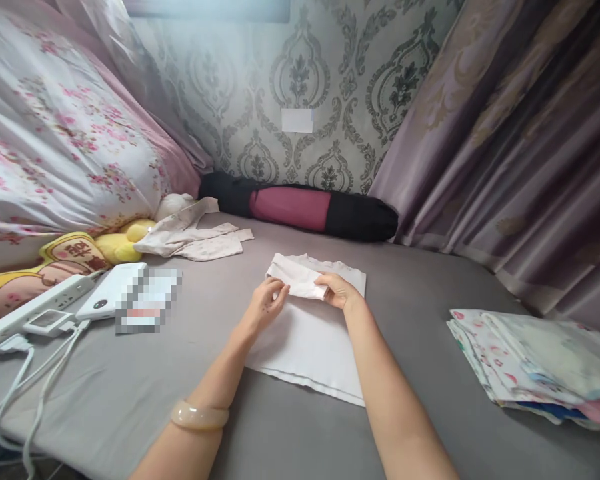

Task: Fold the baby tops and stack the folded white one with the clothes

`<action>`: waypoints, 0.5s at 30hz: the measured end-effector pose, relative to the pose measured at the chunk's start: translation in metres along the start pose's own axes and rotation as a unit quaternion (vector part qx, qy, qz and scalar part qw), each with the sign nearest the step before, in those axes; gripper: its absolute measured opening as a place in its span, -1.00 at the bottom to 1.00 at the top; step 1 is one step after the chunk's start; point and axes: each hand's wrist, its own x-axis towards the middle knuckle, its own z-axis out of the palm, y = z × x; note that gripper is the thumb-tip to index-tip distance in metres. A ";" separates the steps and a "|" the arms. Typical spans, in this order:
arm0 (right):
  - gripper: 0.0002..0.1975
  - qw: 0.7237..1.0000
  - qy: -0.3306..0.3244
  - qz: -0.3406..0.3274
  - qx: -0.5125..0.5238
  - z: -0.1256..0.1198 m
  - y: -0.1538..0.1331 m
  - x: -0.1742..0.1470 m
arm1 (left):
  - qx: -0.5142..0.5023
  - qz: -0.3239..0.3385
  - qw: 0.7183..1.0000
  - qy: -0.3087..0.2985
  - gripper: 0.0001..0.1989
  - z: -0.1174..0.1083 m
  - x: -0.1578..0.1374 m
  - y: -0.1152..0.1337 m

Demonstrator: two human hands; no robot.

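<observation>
A white garment (313, 347) lies flat on the grey bed sheet (200, 373), its lower edge showing two layers. Over its upper part, a folded band of pale fabric (300, 277) is raised between my hands; I cannot tell whether it is part of the garment or a separate piece. My left hand (269, 301) is closed at the lower left corner of this band, fingertips pinched. At the other end, my right hand (340, 291) grips the band between thumb and fingers. A pale bangle (200, 416) circles my left wrist.
Left lie a power strip (40, 313) with white cables, a white power bank (113, 290), a blurred-out object (150, 300), yellow plush toys (123, 243) and a crumpled light garment (200, 240). A black and maroon roll (295, 207) rests against the wall; folded clothes (535, 363) are stacked right.
</observation>
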 end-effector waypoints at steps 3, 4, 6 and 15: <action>-0.54 0.997 0.007 0.030 0.067 -0.011 0.003 0.005 | 0.061 0.029 0.998 -0.008 -0.93 -0.003 0.000 -0.015; -0.53 0.996 0.038 0.030 0.077 -0.015 0.004 0.007 | 0.084 0.036 0.996 -0.011 -0.93 -0.004 -0.001 -0.020; -0.54 0.990 0.111 0.023 0.082 -0.023 0.006 0.011 | 0.151 0.043 0.987 -0.032 -0.96 -0.005 -0.002 -0.026; -0.61 0.961 0.264 0.001 0.081 -0.049 0.012 0.023 | 0.403 0.022 0.904 -0.142 -0.75 -0.008 -0.007 -0.030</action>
